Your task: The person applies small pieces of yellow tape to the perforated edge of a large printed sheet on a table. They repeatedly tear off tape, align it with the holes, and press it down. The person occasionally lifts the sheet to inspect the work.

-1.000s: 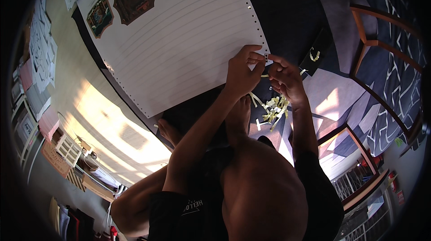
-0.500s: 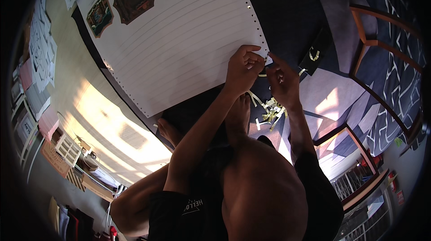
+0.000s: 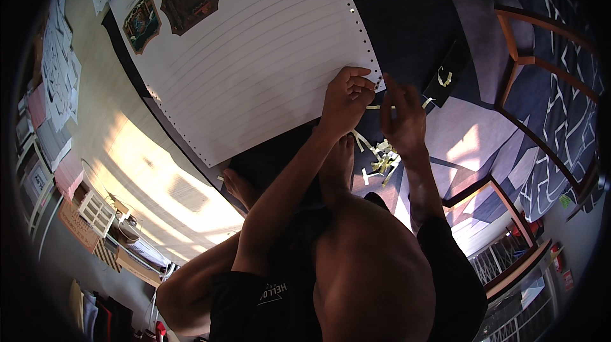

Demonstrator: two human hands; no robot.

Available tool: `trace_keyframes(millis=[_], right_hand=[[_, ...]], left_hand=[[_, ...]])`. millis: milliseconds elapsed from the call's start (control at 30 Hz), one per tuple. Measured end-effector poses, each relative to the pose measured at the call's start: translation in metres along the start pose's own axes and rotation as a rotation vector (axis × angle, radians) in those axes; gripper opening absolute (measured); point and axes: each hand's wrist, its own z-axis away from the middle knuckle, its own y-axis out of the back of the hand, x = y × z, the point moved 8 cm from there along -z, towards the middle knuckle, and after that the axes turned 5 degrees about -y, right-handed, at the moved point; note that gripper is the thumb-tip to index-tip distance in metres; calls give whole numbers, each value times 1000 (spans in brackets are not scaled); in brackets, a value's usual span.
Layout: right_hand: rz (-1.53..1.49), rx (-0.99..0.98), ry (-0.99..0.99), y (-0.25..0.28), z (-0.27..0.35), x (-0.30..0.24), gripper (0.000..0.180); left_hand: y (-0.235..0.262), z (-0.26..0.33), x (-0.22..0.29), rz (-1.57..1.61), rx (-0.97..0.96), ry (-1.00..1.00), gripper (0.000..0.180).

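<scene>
The left hand (image 3: 347, 97) is pinching the right corner of the large lined paper sheet (image 3: 254, 62) on the floor, while the right hand (image 3: 402, 119) is clamping a thin yellowish strip (image 3: 380, 107) just beside it. Pulling sideways is risking a torn perforated edge.

Matt white paper sheet (image 3: 254, 68), pale paper strips (image 3: 382, 160), dark cloth mat (image 3: 414, 17), glossy wooden chair (image 3: 515, 55).
</scene>
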Motion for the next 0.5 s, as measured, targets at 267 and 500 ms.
trace_keyframes(millis=[267,500], right_hand=[[-732,-131,-499,-29,18,43,18],[-1057,-139,-722,-46,27,43,18]], left_hand=[[-3,5,-6,154,-43,40,43],[-5,6,-8,185,-51,27,44]])
